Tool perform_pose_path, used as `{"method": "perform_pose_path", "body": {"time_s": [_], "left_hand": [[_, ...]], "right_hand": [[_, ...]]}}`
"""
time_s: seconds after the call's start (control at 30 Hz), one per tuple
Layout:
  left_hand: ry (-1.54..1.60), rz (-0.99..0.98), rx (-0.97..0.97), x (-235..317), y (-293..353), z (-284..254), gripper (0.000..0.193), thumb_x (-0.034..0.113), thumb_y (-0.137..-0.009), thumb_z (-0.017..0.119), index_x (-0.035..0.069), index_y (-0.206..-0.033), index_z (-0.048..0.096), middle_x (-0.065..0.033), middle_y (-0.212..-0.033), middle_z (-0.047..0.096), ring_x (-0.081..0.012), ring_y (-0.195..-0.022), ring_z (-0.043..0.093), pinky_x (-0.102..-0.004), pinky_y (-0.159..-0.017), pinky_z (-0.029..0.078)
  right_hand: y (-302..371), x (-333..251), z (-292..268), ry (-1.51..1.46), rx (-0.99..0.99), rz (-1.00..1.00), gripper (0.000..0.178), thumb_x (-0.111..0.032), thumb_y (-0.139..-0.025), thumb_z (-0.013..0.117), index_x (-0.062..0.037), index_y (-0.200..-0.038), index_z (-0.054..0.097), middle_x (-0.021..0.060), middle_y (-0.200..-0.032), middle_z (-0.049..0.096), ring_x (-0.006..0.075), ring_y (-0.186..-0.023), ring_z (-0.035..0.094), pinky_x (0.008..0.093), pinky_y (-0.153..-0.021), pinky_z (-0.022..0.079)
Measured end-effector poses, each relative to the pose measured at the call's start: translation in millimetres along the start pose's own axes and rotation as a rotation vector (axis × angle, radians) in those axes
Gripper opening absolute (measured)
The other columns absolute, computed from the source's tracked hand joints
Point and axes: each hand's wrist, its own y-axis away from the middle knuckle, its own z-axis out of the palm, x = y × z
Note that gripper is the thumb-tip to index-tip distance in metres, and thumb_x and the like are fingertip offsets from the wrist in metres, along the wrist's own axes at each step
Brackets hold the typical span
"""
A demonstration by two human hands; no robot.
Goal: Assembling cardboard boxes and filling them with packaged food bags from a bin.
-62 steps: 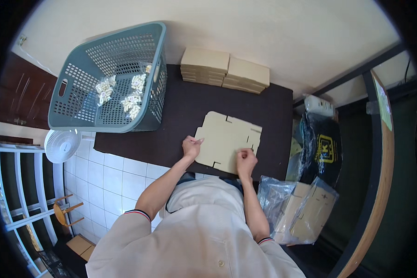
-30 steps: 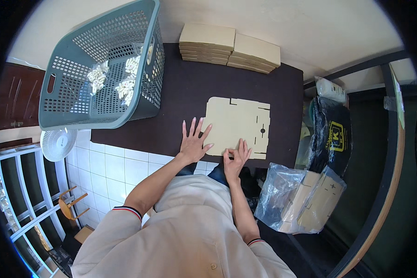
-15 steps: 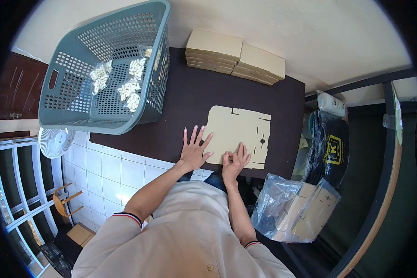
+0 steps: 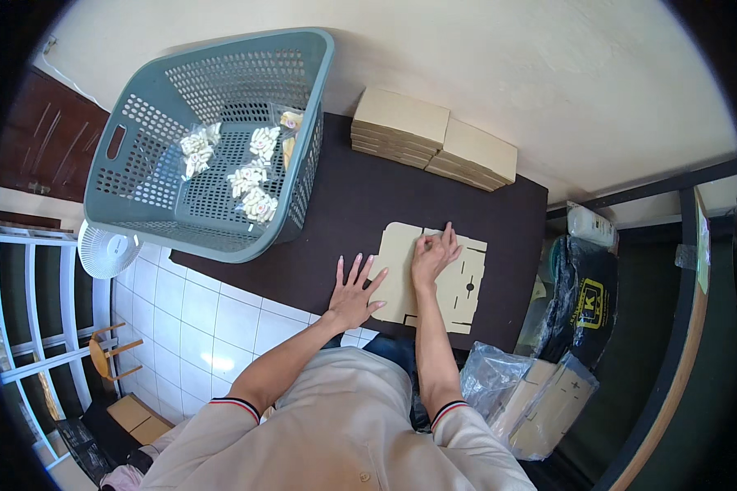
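Observation:
A flat tan cardboard blank [image 4: 398, 277] with cut slots, a round hole and notched edges lies on the dark-covered table [image 4: 319, 188] before me. Flat beside its near left edge rests my left hand [image 4: 354, 301], its fingers spread and holding nothing. My right hand [image 4: 434, 258] is over the far part of the blank, with thumb and forefinger drawn together in a pinch against the card. Whatever may be between those fingertips is hidden. Its other fingers reach toward the far edge.
A grey-green perforated basket [image 4: 291, 225] holding several clear bags of small white pieces stands at the left. Stacked flat cardboard boxes [image 4: 401, 114] sit against the wall. Right of the table are a plastic-wrapped cardboard bundle [image 4: 549, 401] and a black bag [image 4: 577, 266].
My right hand has moved from the near edge of the blank to its far part, still pinching. My left hand stays spread at the left edge. The whole view has shifted slightly.

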Motion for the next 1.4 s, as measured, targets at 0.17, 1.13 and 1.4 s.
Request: {"method": "perform_pose_path", "body": {"time_s": [0.17, 1.13, 1.4], "left_hand": [[0.001, -0.003, 0.003, 0.4, -1.9, -3.2, 0.08, 0.057, -0.105, 0.051, 0.025, -0.172, 0.021, -0.0193, -0.178, 0.007, -0.0414, -0.164, 0.001, -0.0703, -0.126, -0.007], [-0.063, 0.018, 0.032, -2.5, -4.1, 4.7, 0.081, 0.061, -0.106, 0.046, 0.024, -0.173, 0.018, -0.0216, -0.178, 0.006, -0.044, -0.164, 0.001, -0.0709, -0.126, -0.006], [-0.037, 0.019, 0.037, -2.3, -3.3, 1.6, 0.08, 0.06, -0.106, 0.047, 0.024, -0.172, 0.02, -0.0217, -0.177, 0.007, -0.044, -0.164, 0.001, -0.0711, -0.126, -0.005]], "right_hand": [[6.9, 12.5, -15.6, -0.232, 0.054, -0.036, 0.013, -0.01, -0.089, 0.073, 0.0028, -0.085, 0.073, 0.0302, -0.156, 0.051, 0.0462, -0.147, 0.043, 0.0643, -0.128, 0.016], [156.1, 29.9, -99.0, -0.249, -0.045, -0.038, 0.009, 0.003, -0.089, 0.072, 0.0074, -0.089, 0.065, 0.0316, -0.15, 0.057, 0.0507, -0.143, 0.05, 0.0588, -0.123, 0.036], [153.9, 28.4, -95.1, -0.255, -0.031, -0.021, 0.008, 0.003, -0.089, 0.073, 0.0069, -0.087, 0.066, 0.0307, -0.149, 0.059, 0.0494, -0.143, 0.052, 0.0556, -0.122, 0.038]]}}
